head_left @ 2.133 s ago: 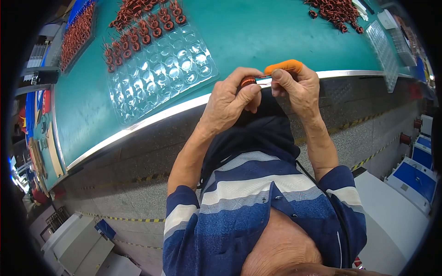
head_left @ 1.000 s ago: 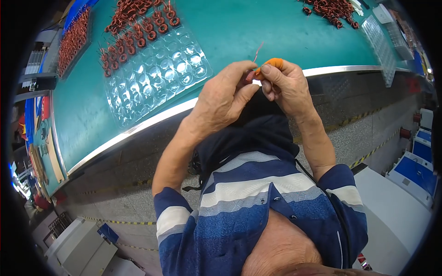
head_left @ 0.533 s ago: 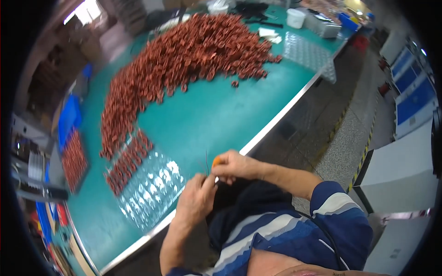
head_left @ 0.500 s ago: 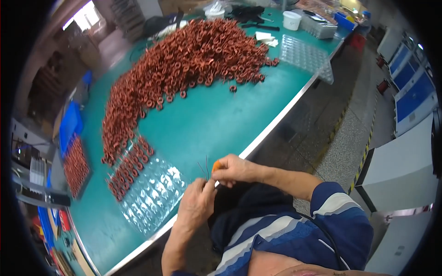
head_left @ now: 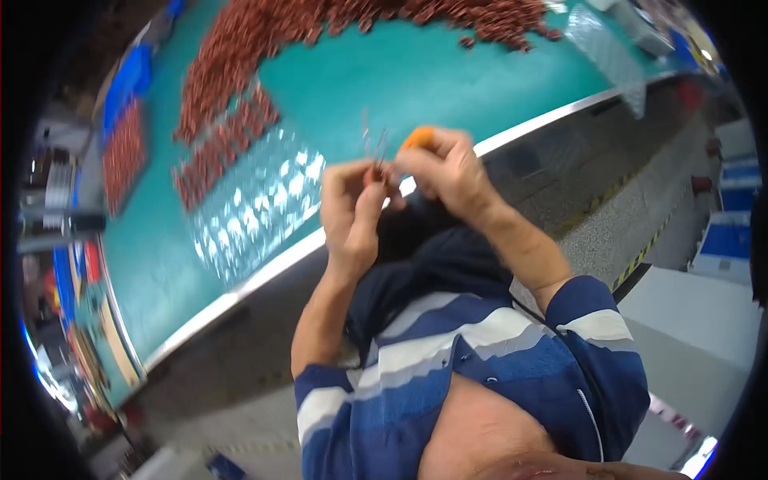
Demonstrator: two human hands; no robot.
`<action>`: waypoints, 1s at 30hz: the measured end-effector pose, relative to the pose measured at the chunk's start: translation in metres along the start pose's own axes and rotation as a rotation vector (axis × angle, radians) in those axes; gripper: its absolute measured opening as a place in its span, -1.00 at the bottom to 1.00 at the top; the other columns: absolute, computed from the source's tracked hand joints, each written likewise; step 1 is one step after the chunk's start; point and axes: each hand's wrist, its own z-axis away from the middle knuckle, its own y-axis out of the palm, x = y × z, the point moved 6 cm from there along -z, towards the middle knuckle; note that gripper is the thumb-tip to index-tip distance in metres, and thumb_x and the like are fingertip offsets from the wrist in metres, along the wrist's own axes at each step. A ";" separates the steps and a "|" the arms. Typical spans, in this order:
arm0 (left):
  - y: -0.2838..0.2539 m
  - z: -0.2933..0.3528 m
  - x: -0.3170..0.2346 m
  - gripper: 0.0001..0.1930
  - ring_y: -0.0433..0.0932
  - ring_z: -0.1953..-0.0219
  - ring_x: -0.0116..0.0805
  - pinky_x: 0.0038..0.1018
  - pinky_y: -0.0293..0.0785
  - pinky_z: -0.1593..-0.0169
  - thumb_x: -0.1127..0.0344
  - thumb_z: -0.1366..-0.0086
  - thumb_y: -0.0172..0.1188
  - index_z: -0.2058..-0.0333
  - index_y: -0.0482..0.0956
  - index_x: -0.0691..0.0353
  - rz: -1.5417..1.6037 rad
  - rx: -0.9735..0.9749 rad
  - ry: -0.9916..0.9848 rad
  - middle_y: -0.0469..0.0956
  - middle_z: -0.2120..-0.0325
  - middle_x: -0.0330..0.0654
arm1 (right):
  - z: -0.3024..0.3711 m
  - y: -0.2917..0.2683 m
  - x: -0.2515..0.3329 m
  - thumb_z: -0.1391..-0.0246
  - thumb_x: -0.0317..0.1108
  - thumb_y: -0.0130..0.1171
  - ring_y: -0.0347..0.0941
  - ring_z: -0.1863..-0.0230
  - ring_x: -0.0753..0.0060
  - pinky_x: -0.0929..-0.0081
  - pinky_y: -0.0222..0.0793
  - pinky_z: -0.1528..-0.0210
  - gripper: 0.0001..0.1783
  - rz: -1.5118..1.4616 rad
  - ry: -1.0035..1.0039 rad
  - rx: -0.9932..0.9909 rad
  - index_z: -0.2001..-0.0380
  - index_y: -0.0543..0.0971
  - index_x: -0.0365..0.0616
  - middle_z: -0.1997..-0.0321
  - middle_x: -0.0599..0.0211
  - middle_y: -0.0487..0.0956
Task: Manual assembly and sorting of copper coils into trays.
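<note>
My left hand (head_left: 350, 212) pinches a small reddish ring-shaped coil (head_left: 373, 175) between thumb and fingers, just over the front edge of the table. Thin wire leads (head_left: 380, 146) stick up from the coil. Beside it, my right hand (head_left: 454, 172) is closed, its fingertips close to the coil. At its index finger shows an orange piece (head_left: 419, 138); whether this is a finger cover or a tool handle I cannot tell. Motion blur hides what the right fingertips grip. Left of my hands lies a clear plastic tray (head_left: 260, 216), its far rows filled with similar coils (head_left: 228, 144).
A large heap of reddish coils (head_left: 264, 32) spreads over the far part of the green table (head_left: 384, 72). Another filled tray (head_left: 124, 164) stands at the left beside a blue bin (head_left: 128, 84). A clear tray (head_left: 608, 56) overhangs the table's edge at the right.
The view has tilted and turned, so the table sits higher in the picture. My left hand has turned, showing the coil between its fingers. My right hand has shifted slightly away from the left.
</note>
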 end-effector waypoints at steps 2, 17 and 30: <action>-0.004 0.004 0.006 -0.76 0.48 0.34 -0.37 -0.45 0.46 0.22 0.36 -0.43 -0.07 0.02 0.23 0.33 0.069 -0.031 0.019 0.45 0.27 -0.02 | -0.001 0.000 0.001 -0.06 -0.29 0.26 0.35 0.65 0.71 0.76 0.22 0.62 -0.77 0.023 -0.060 0.020 0.42 0.59 -0.29 0.61 0.46 0.51; -0.013 0.022 0.030 -0.66 0.49 0.46 -0.44 -0.57 0.44 0.35 0.29 -0.43 -0.05 -0.06 0.28 0.40 0.055 -0.196 -0.260 0.49 0.41 -0.13 | -0.003 0.018 -0.032 -0.14 -0.40 0.19 0.50 0.20 0.53 0.56 0.40 0.01 -0.63 -0.120 -0.104 0.059 -0.01 0.49 -0.29 0.16 0.30 0.56; -0.022 0.025 0.035 -0.83 0.43 0.52 -0.55 -0.63 0.38 0.43 0.35 -0.41 -0.03 0.13 0.39 0.33 0.047 -0.304 -0.277 0.47 0.48 -0.23 | -0.011 0.019 -0.049 -0.13 -0.29 0.23 0.51 0.26 0.59 0.58 0.44 0.08 -0.67 -0.158 -0.069 -0.043 0.10 0.56 -0.26 0.32 0.36 0.61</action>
